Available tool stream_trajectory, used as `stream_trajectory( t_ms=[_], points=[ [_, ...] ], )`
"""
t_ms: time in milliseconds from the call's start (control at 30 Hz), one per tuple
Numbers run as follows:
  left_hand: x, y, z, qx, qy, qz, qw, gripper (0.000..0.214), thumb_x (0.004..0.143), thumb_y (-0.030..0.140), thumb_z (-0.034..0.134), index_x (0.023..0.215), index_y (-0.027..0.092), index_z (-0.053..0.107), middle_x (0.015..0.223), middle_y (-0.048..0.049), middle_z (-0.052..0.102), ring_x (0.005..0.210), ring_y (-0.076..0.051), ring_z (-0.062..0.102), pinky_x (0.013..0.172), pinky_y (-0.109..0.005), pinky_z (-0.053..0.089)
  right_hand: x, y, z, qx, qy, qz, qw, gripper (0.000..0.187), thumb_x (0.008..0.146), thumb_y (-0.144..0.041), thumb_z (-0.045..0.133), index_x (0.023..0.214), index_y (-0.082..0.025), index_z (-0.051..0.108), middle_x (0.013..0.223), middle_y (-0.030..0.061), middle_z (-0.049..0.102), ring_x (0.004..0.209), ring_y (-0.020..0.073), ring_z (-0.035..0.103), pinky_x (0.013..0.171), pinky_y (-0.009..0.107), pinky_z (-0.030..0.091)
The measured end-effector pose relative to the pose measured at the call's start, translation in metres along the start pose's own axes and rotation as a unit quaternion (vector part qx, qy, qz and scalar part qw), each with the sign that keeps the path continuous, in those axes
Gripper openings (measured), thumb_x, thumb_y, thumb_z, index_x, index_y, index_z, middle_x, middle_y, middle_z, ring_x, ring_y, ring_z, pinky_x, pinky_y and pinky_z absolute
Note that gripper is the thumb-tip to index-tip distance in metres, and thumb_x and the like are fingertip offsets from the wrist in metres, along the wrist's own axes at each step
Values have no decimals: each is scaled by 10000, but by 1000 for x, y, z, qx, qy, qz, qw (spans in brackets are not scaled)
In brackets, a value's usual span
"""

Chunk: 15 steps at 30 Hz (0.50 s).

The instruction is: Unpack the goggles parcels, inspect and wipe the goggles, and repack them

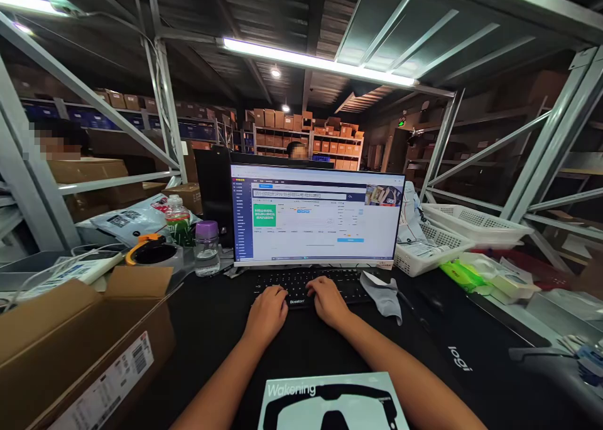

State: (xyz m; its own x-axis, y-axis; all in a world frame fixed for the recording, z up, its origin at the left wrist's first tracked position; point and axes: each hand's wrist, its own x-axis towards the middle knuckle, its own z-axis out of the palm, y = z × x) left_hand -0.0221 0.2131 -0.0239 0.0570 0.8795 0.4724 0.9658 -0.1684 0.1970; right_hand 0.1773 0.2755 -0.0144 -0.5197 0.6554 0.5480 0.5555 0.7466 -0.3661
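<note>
Both of my hands rest on a black keyboard (299,287) below a lit monitor (320,216). My left hand (267,314) lies on the left keys, fingers loosely bent and nothing in the grasp. Over the middle keys is my right hand (330,298), its fingers apart and holding nothing. A grey cloth (382,297) covers the keyboard's right end, close to that hand. Between my forearms, at the bottom edge, a white box (339,383) printed "Wakening" shows a dark eyewear picture. The monitor displays a web page with a green panel and a small photo at top right.
An open cardboard box (108,317) with a label stands at left, near a tape roll (153,251) and a purple-capped bottle (207,248). White baskets (433,248) sit at right. A mouse (432,299) is on the "logi" mat (464,354). Two people are partly visible beyond.
</note>
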Motion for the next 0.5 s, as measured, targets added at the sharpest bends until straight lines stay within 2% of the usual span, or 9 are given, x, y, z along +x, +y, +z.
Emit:
stream_trajectory(
  t_ms=[67, 167, 267, 367, 433, 500],
  points=[
    [0, -1, 1, 0, 0, 0, 1000, 176, 957, 240, 617, 1110, 159, 649, 1157, -69, 655, 1095, -227, 621, 963, -456, 518, 0, -4, -1, -5, -7, -8, 1000, 456, 815, 43, 446, 1137, -204, 653, 954, 39, 711, 1070, 200, 596, 980, 329, 461],
    [-1, -2, 1, 0, 3, -3, 1000, 185, 957, 240, 617, 1121, 159, 644, 1175, -72, 650, 1111, -230, 617, 969, -459, 518, -3, -8, -2, -21, -15, -25, 999, 346, 904, -67, 501, 1186, -201, 651, 1075, 75, 683, 1150, 224, 554, 1022, 369, 445],
    [-2, 0, 1, 7, 8, -5, 1000, 188, 954, 240, 622, 1120, 157, 644, 1188, -76, 647, 1126, -235, 613, 977, -466, 515, -6, -11, 0, -42, -34, -47, 997, 254, 924, -212, 602, 1160, -224, 695, 1247, 97, 625, 1237, 256, 510, 1082, 415, 407],
    [-2, 2, 1, 16, 11, -7, 1000, 181, 950, 239, 627, 1109, 155, 648, 1190, -78, 648, 1123, -235, 614, 974, -463, 517, -4, -13, 5, -61, -41, -48, 996, 215, 948, -327, 615, 1106, -242, 732, 1371, 98, 577, 1346, 291, 437, 1148, 471, 338],
    [-1, 3, 1, 21, 13, -9, 1000, 177, 949, 239, 628, 1101, 151, 648, 1180, -78, 649, 1117, -235, 616, 967, -461, 520, 1, -13, 8, -69, -39, -39, 996, 221, 964, -339, 590, 1105, -237, 727, 1365, 95, 597, 1375, 299, 414, 1177, 502, 291],
    [0, 4, 1, 23, 14, -9, 1000, 174, 947, 238, 631, 1096, 150, 647, 1160, -74, 652, 1105, -233, 618, 958, -458, 524, 7, -13, 9, -74, -37, -28, 996, 275, 972, -331, 570, 1198, -217, 678, 1287, 101, 652, 1361, 296, 435, 1193, 528, 256]
  ],
)
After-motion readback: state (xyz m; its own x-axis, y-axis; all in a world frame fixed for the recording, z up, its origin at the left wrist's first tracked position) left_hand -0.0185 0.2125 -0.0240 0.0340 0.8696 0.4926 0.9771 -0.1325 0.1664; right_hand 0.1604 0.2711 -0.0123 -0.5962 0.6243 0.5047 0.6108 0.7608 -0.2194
